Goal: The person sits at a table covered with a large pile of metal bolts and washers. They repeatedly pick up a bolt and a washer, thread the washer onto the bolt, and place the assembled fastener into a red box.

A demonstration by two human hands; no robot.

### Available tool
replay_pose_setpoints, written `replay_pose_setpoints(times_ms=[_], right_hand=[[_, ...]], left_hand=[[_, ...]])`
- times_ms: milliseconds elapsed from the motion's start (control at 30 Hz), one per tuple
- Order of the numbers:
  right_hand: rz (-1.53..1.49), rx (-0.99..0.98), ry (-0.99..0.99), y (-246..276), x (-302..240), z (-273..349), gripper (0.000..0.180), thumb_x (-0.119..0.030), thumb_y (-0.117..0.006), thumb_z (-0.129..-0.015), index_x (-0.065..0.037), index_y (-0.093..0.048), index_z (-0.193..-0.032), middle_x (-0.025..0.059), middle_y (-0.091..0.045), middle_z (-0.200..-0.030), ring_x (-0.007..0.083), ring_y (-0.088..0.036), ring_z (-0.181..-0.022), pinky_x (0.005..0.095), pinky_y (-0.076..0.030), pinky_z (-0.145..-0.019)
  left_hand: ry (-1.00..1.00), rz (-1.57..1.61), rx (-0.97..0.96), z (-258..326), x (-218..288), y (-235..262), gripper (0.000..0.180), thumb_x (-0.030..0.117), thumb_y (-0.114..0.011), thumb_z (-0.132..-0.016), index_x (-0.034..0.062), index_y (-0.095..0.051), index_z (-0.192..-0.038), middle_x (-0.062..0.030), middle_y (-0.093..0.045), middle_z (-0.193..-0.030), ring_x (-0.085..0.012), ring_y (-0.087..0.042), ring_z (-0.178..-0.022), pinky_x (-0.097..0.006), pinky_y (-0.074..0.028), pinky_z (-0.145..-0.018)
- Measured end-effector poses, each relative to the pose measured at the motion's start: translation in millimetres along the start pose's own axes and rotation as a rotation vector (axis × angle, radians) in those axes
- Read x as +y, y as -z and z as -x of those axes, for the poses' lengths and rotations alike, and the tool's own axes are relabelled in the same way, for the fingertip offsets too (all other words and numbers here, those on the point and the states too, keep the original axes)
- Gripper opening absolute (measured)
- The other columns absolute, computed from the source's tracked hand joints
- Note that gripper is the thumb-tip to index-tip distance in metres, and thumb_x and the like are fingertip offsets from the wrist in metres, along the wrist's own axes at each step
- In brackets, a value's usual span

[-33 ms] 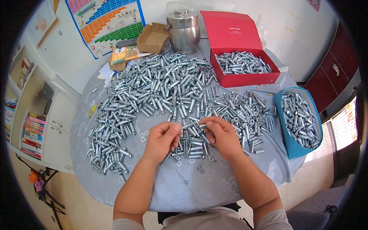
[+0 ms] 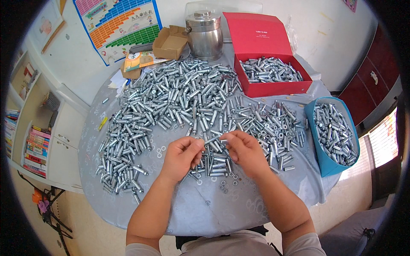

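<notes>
Both my hands meet over the near middle of a large heap of silvery metal expansion bolts (image 2: 188,91). My left hand (image 2: 183,157) is closed, thumb and forefinger pinching the left end of an expansion bolt (image 2: 211,140) that points toward the other hand. My right hand (image 2: 247,152) is also closed, its fingertips pinched by the bolt's right end around a small bright metal piece, mostly hidden by the fingers. Below the hands lie more bolts (image 2: 218,168) and several loose washers (image 2: 225,186).
A red lidded box (image 2: 273,88) full of bolts stands at the back right, and a blue bin (image 2: 326,160) of bolts at the right edge. Behind the heap are a steel pot (image 2: 205,38) and a small cardboard box (image 2: 170,45). A grey cloth (image 2: 205,219) covers the round table.
My right fingertips have shifted very slightly left, and my left fingers have curled a little. The heap and boxes look the same.
</notes>
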State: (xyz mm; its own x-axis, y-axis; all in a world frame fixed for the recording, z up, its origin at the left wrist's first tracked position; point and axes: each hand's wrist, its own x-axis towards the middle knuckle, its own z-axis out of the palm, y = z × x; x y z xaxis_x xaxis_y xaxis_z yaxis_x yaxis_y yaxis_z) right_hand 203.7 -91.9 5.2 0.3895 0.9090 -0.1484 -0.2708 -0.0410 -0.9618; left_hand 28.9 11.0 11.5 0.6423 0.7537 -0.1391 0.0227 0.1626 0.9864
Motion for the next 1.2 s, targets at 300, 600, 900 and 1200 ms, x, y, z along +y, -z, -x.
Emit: replay_pose_setpoints(times_ms=[300, 600, 900, 1200], right_hand=[[0.139, 0.215, 0.194, 0.7, -0.4, 3.4, 0.011, -0.011, -0.067, -0.089, -0.003, -0.066, -0.095, -0.0036, -0.06, -0.077, 0.0034, -0.048, -0.067, 0.0206, -0.04, -0.061], [0.623, 0.639, 0.698, 19.0, -1.9, -5.5, 0.023, -0.001, -0.06, -0.085, -0.002, -0.062, -0.107, 0.0138, -0.06, -0.108, 0.0292, -0.056, -0.105, 0.0367, -0.042, -0.094], [0.811, 0.507, 0.795, 14.9, 4.7, -5.5, 0.028, -0.004, -0.063, -0.083, -0.002, -0.062, -0.111, 0.0172, -0.06, -0.119, 0.0394, -0.05, -0.122, 0.0463, -0.035, -0.106], [0.545, 0.211, 0.489, -9.0, -7.0, 10.8, 0.012, -0.013, -0.066, -0.088, -0.001, -0.067, -0.092, 0.0114, -0.064, -0.08, 0.0279, -0.059, -0.069, 0.0355, -0.047, -0.064]], left_hand=[[-0.091, -0.136, 0.194, -2.3, 5.0, -0.4, 0.023, 0.023, -0.061, -0.095, 0.0013, -0.068, -0.09, -0.0003, -0.064, -0.074, -0.0052, -0.053, -0.058, -0.02, -0.039, -0.05], [-0.263, -0.989, 0.381, -10.6, -0.2, 34.1, 0.015, 0.015, -0.066, -0.081, 0.0014, -0.068, -0.088, -0.0096, -0.064, -0.086, -0.026, -0.059, -0.079, -0.036, -0.048, -0.072], [-0.196, -1.313, 0.152, -1.3, 12.3, 51.5, 0.015, 0.01, -0.065, -0.078, 0.0032, -0.067, -0.092, -0.0147, -0.063, -0.094, -0.0347, -0.057, -0.096, -0.043, -0.045, -0.087], [-0.418, -0.626, -0.074, 2.0, 15.8, 13.2, 0.014, 0.005, -0.066, -0.085, 0.0008, -0.063, -0.098, -0.0056, -0.06, -0.09, -0.0117, -0.057, -0.076, -0.025, -0.046, -0.066]])
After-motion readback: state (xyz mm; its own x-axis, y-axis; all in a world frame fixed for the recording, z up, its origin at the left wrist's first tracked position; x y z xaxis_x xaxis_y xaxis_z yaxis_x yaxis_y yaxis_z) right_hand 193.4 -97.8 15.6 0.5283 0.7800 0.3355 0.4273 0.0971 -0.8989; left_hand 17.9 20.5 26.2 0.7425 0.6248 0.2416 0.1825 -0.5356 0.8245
